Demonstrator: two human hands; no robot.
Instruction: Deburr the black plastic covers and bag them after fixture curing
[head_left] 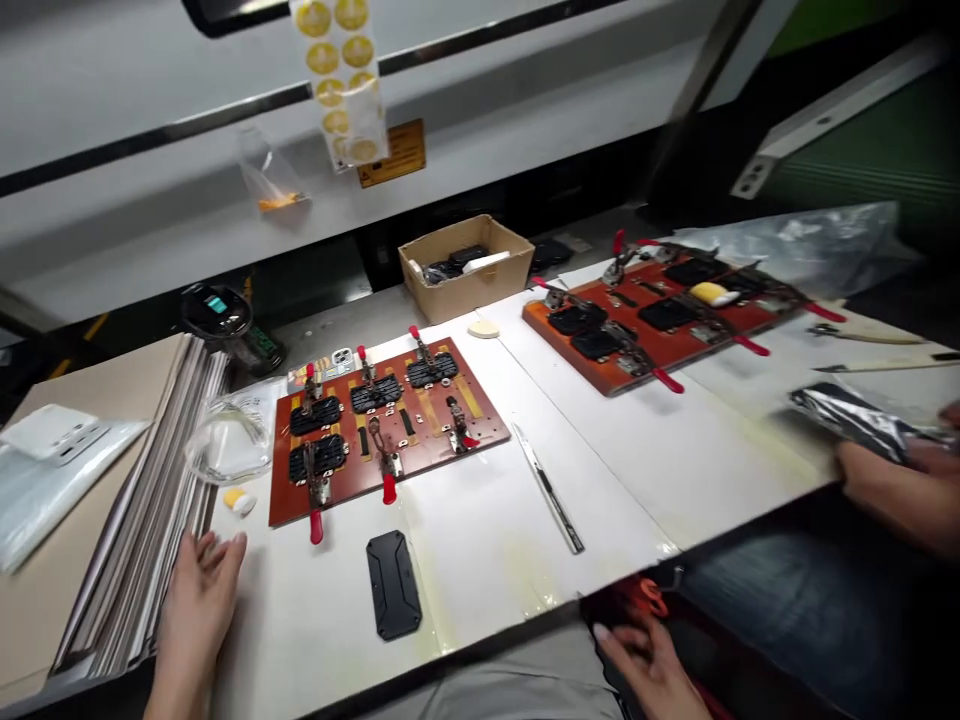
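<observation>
My left hand (pixel 199 605) hovers at the left of the white work surface, beside a stack of sheets (pixel 142 520); its fingers are loosely bent, apart and hold nothing. Just beyond it lies a small yellow-and-white pad (pixel 238 500). Below the front edge, my right hand (pixel 649 660) is loosely curled with fingers apart, close to an orange looped item (pixel 651 597); I see nothing held in it. A black phone-case-shaped panel (pixel 394 585) lies flat between the hands. Behind it sits a reddish-brown fixture board (pixel 412 440) with red-handled toggle clamps and several black slatted parts.
A craft knife (pixel 551 495) lies right of the board. A second clamp board (pixel 637 335) stands farther right, near a co-worker's hands (pixel 892 490) holding a shiny black packet (pixel 851 415). At the back are a cardboard box (pixel 476 275) and a dark lidded container (pixel 229 325).
</observation>
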